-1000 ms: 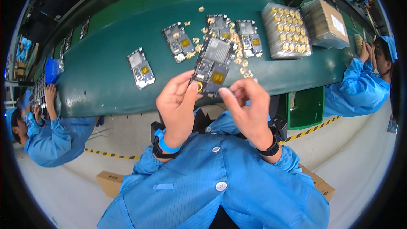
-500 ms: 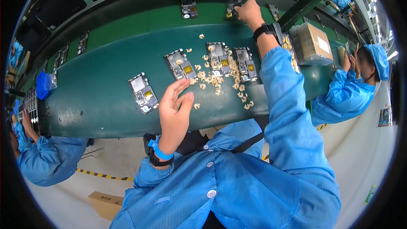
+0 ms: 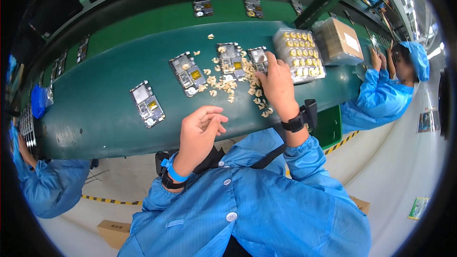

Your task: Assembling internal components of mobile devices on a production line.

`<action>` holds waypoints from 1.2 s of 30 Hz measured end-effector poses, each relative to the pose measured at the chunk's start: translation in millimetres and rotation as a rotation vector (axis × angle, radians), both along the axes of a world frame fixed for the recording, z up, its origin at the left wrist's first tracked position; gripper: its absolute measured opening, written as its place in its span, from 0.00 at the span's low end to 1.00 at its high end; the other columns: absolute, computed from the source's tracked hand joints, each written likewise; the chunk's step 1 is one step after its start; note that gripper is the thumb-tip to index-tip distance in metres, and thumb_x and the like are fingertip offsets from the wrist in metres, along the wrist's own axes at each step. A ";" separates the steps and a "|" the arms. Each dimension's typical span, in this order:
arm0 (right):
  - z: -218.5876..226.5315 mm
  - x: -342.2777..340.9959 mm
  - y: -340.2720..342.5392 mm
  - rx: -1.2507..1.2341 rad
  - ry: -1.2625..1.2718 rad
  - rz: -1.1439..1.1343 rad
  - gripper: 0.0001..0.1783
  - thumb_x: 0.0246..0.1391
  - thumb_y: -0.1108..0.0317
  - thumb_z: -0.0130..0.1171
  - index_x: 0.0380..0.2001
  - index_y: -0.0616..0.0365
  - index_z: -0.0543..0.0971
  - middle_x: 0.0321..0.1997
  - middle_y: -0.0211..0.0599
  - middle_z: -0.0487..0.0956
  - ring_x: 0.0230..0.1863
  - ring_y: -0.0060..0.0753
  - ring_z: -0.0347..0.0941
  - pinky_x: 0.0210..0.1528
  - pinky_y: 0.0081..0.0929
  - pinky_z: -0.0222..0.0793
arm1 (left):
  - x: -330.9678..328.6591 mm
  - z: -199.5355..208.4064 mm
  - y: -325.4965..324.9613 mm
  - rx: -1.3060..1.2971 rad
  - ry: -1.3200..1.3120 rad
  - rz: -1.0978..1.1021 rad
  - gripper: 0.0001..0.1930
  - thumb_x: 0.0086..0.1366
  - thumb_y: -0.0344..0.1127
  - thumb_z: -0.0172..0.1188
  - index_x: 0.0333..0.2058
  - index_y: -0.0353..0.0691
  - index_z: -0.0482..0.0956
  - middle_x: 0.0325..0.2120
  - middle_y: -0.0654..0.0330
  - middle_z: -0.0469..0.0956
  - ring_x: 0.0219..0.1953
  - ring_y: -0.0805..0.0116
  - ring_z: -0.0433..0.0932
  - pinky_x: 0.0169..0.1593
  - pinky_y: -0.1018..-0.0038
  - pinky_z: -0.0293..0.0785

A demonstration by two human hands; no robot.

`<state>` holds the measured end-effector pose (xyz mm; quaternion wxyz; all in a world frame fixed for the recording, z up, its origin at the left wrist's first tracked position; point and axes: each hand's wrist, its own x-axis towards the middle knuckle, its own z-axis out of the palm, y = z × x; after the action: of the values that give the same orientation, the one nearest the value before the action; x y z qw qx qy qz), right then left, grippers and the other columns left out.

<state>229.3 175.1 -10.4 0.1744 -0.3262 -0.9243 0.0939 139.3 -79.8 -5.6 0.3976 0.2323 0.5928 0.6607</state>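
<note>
My right hand is at the rightmost circuit board on the dark green table, its fingers curled round the board's side and hiding the lower part. My left hand hovers over the front edge with fingers loosely bent and nothing visible in them. Ahead of it lie a circuit board, a second circuit board and a third circuit board, with silver shields and yellow patches. Small cream curved pieces are scattered around and on the boards.
Right of my right hand stands a clear tray of round yellow-topped parts, beside a plastic-wrapped cardboard box. Behind, a green conveyor carries several boards under a metal post. A blue bag lies far left. Co-workers sit on both sides.
My right hand has let go of a board on the conveyor and come back to the rightmost board on the table. My left hand's fingers have curled. The view has shifted slightly.
</note>
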 end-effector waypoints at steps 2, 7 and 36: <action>6.7 -2.5 -6.9 -0.083 0.100 -0.040 0.42 0.47 0.73 0.75 0.65 0.61 0.68 0.47 0.58 0.78 0.50 0.63 0.75 0.54 0.50 0.72 | 9.3 0.1 9.3 -0.003 -0.006 -0.027 0.12 0.74 0.25 0.56 0.53 0.26 0.77 0.39 0.49 0.85 0.34 0.69 0.85 0.39 0.75 0.81; 10.4 13.4 -13.9 -0.032 0.360 0.033 0.34 0.51 0.79 0.70 0.62 0.63 0.69 0.46 0.56 0.74 0.45 0.62 0.75 0.46 0.46 0.76 | 32.9 0.2 43.2 -0.014 -0.016 -0.057 0.16 0.74 0.26 0.57 0.56 0.23 0.74 0.44 0.46 0.84 0.40 0.65 0.86 0.42 0.72 0.84; 37.5 79.9 76.9 0.009 0.686 0.084 0.04 0.65 0.75 0.61 0.39 0.65 0.82 0.35 0.45 0.80 0.32 0.43 0.76 0.38 0.35 0.73 | 30.9 50.8 34.8 0.066 0.546 0.180 0.07 0.73 0.23 0.55 0.41 0.26 0.82 0.36 0.60 0.79 0.38 0.75 0.76 0.44 0.79 0.70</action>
<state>309.2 251.9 27.1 0.4723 -0.2364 -0.8250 0.2011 170.2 -45.0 45.2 0.1552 0.3610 0.6743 0.6252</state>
